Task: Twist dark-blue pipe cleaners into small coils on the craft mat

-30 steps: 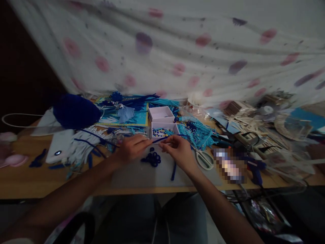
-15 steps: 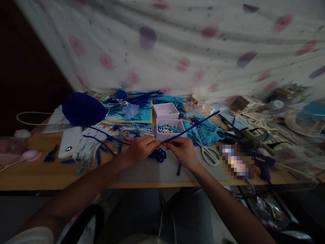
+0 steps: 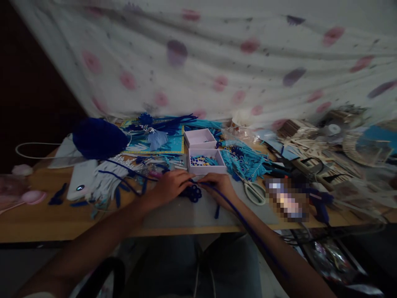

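Note:
A long dark blue pipe cleaner [image 3: 242, 217] runs between my two hands over the grey mat [image 3: 173, 215]. My left hand [image 3: 173, 185] pinches it near the middle of the mat. Close by on the right, my right hand [image 3: 221, 187] grips it with thumb and fingers. Its free end trails back along my right forearm. Just below my left fingers is a dark blue looped flower shape [image 3: 194, 193]; whether it is joined to the strand I cannot tell. Another strand leads left toward a round dark blue bundle [image 3: 99, 138].
Behind my hands stands a white box [image 3: 207, 169] of beads. Scissors [image 3: 254, 192] lie right of my right hand, near light blue stems [image 3: 248, 161]. A glue gun [image 3: 321, 203] lies farther right. At left are a white device [image 3: 82, 178] and white stems [image 3: 108, 182].
The pipe cleaner's free end has swung from pointing up and right to lying back over my right forearm. My hands stay close together, and the view has shifted slightly.

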`<action>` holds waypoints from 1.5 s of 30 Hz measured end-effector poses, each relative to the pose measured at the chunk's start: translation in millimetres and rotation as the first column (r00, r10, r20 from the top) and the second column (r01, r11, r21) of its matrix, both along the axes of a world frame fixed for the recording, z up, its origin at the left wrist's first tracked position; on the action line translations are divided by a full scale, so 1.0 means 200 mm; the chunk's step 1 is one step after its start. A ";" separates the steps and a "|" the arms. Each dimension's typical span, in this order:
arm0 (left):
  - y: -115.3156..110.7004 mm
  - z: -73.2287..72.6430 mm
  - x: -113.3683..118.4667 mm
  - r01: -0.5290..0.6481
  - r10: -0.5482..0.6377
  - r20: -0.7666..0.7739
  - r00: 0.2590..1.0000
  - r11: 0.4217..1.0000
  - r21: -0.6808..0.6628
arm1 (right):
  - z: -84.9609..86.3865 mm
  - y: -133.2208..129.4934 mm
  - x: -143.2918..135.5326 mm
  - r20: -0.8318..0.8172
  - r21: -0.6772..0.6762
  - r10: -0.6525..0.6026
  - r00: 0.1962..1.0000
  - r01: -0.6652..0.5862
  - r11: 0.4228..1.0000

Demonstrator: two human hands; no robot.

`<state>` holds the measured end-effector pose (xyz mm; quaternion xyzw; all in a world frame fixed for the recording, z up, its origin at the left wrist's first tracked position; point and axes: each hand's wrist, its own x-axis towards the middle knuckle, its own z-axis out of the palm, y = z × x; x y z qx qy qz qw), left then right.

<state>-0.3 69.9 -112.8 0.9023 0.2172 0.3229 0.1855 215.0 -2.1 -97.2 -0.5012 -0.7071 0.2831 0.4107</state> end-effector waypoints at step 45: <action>-0.06 0.07 0.07 0.014 0.006 0.044 0.999 0.900 -0.436 | 0.13 -0.02 0.07 0.193 0.176 0.153 0.969 -0.187 0.966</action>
